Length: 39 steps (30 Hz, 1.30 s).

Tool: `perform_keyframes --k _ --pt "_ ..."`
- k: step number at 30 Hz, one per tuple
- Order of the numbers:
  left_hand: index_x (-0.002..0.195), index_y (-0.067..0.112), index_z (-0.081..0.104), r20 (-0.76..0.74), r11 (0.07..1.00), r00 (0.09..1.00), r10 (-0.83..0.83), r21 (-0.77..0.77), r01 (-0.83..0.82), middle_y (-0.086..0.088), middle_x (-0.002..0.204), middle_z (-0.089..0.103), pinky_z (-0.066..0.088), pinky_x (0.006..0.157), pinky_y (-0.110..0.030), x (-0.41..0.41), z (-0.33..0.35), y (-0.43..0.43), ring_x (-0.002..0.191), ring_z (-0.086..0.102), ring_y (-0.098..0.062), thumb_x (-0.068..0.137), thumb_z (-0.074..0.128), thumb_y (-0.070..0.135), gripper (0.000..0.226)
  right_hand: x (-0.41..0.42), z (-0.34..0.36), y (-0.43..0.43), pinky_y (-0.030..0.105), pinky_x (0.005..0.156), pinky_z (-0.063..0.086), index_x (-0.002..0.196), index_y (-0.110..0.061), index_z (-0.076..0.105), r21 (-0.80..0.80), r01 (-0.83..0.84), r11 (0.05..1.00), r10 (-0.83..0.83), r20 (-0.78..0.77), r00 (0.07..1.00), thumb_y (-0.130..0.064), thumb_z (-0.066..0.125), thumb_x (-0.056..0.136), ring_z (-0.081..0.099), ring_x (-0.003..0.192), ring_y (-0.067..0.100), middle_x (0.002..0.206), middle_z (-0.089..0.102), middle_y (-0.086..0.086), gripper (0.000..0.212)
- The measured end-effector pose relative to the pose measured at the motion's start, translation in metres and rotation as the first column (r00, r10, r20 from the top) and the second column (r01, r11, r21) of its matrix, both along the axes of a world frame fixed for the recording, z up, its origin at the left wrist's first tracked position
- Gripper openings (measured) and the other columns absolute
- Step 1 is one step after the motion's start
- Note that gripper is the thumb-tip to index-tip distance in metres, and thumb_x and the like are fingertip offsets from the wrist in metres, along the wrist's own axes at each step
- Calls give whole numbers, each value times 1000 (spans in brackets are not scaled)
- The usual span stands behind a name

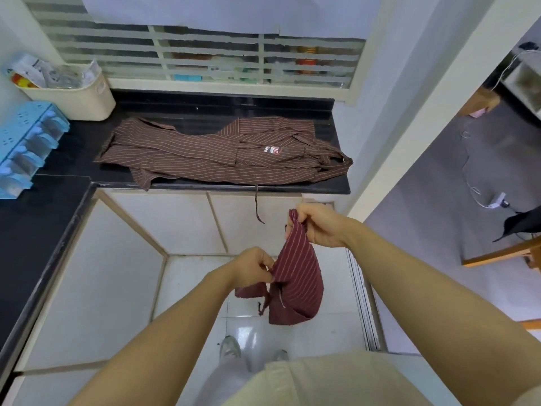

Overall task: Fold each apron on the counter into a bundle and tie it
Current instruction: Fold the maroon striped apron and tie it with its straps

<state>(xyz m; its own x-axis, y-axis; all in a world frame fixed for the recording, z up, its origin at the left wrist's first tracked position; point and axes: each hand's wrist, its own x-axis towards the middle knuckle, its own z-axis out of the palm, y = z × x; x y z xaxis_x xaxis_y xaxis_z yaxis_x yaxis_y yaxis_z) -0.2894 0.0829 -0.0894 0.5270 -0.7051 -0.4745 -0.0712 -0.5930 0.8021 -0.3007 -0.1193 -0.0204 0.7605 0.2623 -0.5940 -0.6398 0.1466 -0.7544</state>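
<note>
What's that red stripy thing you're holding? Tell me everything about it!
The maroon apron is soft cloth with thin pale stripes, partly folded and sagging like a pouch. It hangs in the air above the floor, off the counter. The right hand pinches its top corner, the left hand grips its side, and a thin tie dangles beneath.

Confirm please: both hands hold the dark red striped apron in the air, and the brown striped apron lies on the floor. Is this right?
Not quite. The head view shows the brown striped apron lying on the black counter, not on the floor. The rest holds: the left hand and right hand hold the dark red striped apron in the air.
</note>
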Motion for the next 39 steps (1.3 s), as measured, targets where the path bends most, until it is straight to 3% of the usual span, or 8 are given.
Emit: perform_keyframes --k 3,6,11,19,27,32,36,39 --pt "76 12 75 180 1000 983 -22 -14 25 -2 110 52 36 95 -32 -5 -14 -1 108 44 -18 86 71 13 11 -2 -2 0 34 73 52 54 -9 51 44 19 999 -18 -26 1000 1 26 78 58 63 23 58 57 9 36" --pt "88 9 75 215 990 968 -129 -19 137 -1 148 37 22 112 -35 -7 -21 -2 133 28 -18 91 65 25 18 -3 -2 3 29 61 52 49 -9 51 37 -34 999 34 -6 999 -2 27 75 57 54 20 56 53 11 36" --pt "83 -9 65 214 989 977 -6 -143 37 -21 96 61 44 88 -49 -17 -15 -11 92 57 -32 88 51 35 47 -1 -6 2 25 54 51 64 -8 41 58 6 998 -7 17 1000 -9 36 62 55 52 19 62 51 15 6" --pt "108 18 74 362 977 915 180 -177 -122 7 107 62 48 88 -33 -16 -15 -6 99 58 -9 95 58 29 23 -3 -7 -4 31 62 54 58 -6 48 92 30 995 -30 -4 1000 -5 31 67 56 60 23 68 61 18 19" --pt "115 15 70 579 962 789 205 32 -273 7 125 61 42 96 -34 -10 -18 -13 116 49 -18 96 55 34 32 -6 4 4 28 60 55 53 -4 53 175 21 984 -16 -31 999 -2 29 68 62 59 23 72 63 20 28" --pt "82 15 75 670 859 643 371 17 -512 0 88 72 44 74 -34 -11 -3 -20 93 57 -24 90 56 25 23 -9 15 -1 27 56 54 51 -6 52 228 31 973 -28 -14 999 -7 32 64 61 55 22 70 64 20 23" --pt "70 12 75 641 799 626 444 32 -600 -5 67 67 51 63 -37 -9 2 -12 71 59 -25 79 63 17 16 -7 12 -16 33 66 57 68 -8 47 225 195 955 -211 50 976 -6 35 70 63 65 24 73 66 16 12" --pt "74 14 74 587 809 654 478 -3 -588 2 68 66 51 62 -34 -9 3 2 72 61 -22 79 64 11 12 2 -3 -32 36 77 54 78 -11 42 55 474 879 -477 117 871 -5 36 84 59 80 28 77 59 12 10"
